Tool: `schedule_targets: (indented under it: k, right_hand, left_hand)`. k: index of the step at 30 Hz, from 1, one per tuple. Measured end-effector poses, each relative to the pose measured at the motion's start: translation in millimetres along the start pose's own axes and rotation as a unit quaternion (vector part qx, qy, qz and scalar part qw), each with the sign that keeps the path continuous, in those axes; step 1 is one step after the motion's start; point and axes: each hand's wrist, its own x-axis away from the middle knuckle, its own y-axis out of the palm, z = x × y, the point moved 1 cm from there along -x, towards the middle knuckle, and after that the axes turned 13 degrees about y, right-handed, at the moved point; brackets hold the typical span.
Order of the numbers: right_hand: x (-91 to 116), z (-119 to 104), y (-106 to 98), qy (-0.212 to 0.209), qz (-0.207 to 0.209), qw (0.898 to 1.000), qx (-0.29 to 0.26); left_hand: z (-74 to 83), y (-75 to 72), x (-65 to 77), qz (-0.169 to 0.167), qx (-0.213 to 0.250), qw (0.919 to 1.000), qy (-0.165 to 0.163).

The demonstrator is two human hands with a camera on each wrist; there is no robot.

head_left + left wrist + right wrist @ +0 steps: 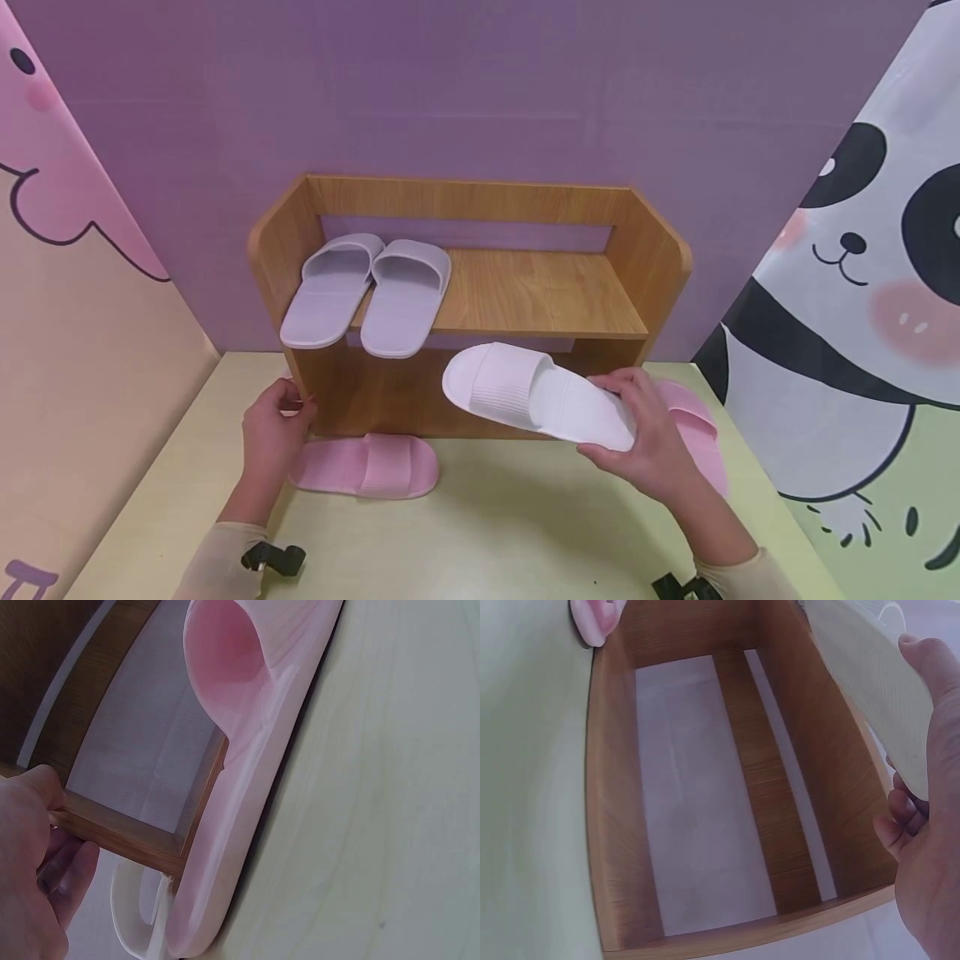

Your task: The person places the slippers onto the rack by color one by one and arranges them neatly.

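My right hand [648, 437] grips a white slipper [510, 387] by its heel end, thumb on one side and fingers on the other. The slipper hangs tilted in front of the wooden shoe rack [472, 200], toe pointing left. At the rack's left side, my left hand [277, 429] pinches the front edge of the side panel [120, 836] between thumb and fingers. A pair of pale lilac slippers, the left slipper [322, 312] and the right slipper [405, 317], sits on the upper shelf's left half, toes overhanging the front.
One pink slipper [360, 467] lies before the rack at left; another pink slipper [697, 433] lies beyond my right hand. Beside the rack's left panel, a white strap-like piece [131, 915] shows. A purple wall [480, 92] stands behind, with a panda-printed panel [847, 333] at right.
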Motion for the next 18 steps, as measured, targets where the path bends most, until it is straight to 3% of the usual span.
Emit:
schedule_targets:
  k: [18]
  right_hand:
    - [-23.6,-13.8,-7.6,0.017,0.042,0.999,0.015]
  left_hand:
    - [1.6,-0.2,0.3,0.003,0.002,1.0,0.007]
